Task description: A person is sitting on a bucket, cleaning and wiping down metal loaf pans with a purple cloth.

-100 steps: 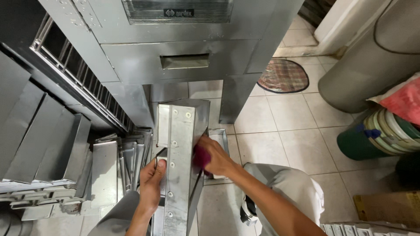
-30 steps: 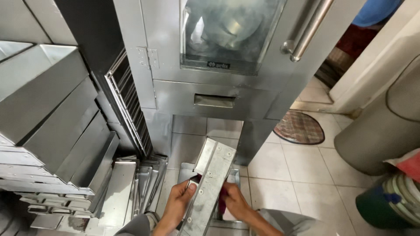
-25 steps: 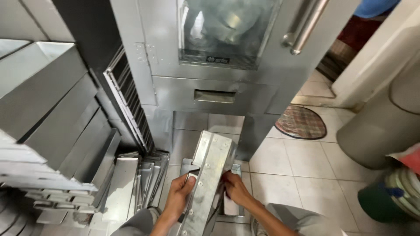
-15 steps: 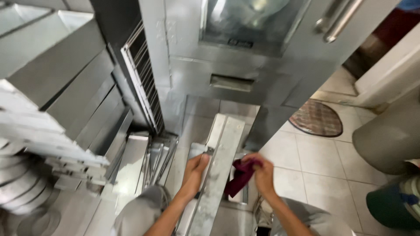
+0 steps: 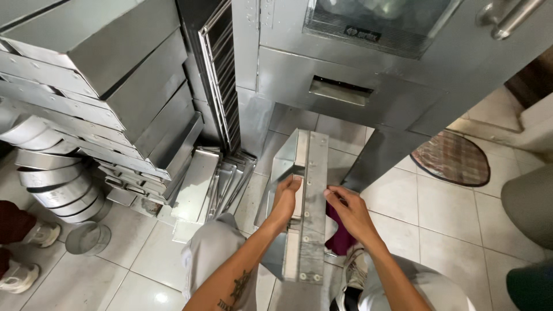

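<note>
Metal baking tin (image 5: 308,201), long and rectangular, stands on end at lower centre of the frame, gripped between both hands. Left hand (image 5: 286,198) curls its fingers over the tin's inner edge, closed on it; right hand (image 5: 350,210) presses against the tin's outer face with a dark red cloth (image 5: 340,236) bunched under the palm. Judging by the cloth, wiping is under way, and how much of the tin is done cannot be told. More flat tins (image 5: 216,184) lean on the tiled floor (image 5: 449,207) left of centre, below stacked tins (image 5: 103,86) at upper left; a steel oven (image 5: 368,63) fills the top.
</note>
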